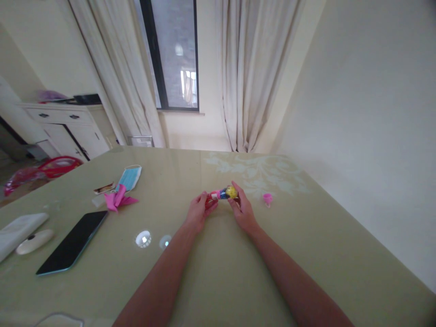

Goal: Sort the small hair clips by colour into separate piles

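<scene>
Between my two hands, above the middle of the table, a small colourful tube (pixel 223 194) lies sideways; its exact kind is too small to make out. Its red and pink end sits in the closed fingers of my left hand (pixel 197 212). My right hand (pixel 244 214) grips the other end, where a round yellow part shows next to a dark blue band. Just right of my right hand, a small pink cup-shaped piece (pixel 267 198) rests on the tabletop, apart from my fingers.
On the pale green table (pixel 218 281), at left, lie a dark tablet (pixel 73 243), a pink folded paper piece (pixel 119 198), a blue face mask (pixel 129 176), a white mouse (pixel 35 241) and a white device (pixel 20 229). A wall (pixel 374 136) borders the right edge.
</scene>
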`<state>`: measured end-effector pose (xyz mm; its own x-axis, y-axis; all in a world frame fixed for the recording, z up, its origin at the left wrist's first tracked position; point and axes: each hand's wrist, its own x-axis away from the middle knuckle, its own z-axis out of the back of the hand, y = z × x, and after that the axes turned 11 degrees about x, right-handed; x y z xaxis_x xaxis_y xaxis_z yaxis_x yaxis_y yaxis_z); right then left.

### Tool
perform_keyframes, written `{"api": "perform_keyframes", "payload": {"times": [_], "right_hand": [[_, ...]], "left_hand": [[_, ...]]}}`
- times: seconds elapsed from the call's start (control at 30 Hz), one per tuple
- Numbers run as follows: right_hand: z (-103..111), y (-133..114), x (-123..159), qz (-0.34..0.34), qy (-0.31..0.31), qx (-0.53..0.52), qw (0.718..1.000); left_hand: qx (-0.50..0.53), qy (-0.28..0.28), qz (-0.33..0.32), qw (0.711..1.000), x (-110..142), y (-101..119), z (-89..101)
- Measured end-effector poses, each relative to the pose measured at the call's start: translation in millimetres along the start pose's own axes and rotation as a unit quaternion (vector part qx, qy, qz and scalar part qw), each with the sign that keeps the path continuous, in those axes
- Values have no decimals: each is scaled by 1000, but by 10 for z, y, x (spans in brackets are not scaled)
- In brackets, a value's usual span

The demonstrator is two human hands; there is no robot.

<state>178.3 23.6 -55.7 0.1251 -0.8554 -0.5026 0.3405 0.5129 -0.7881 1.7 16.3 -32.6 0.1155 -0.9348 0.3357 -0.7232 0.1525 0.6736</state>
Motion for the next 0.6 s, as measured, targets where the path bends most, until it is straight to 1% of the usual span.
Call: {"api": "perform_keyframes", "payload": {"times": [0.1,0.17,0.23,0.43,0.6], "right_hand": [[-11,-8,2,-1,-11,2,1000],[-15,12,-8,-17,4,-9,1000],[-16,36,-23,-29,24,-26,999],[-2,70,-43,-33,44,-52,997],[35,134,-57,-56,86,-52,993]], "left_hand": [[3,-12,17,1000,25,-6,-25],[-5,-27,28,999,38,3,-39],[-24,-32,25,999,39,18,-48],[-77,-6,-19,997,-30,44,-12],[-135,8,-79,988,-113,96,68]]}}
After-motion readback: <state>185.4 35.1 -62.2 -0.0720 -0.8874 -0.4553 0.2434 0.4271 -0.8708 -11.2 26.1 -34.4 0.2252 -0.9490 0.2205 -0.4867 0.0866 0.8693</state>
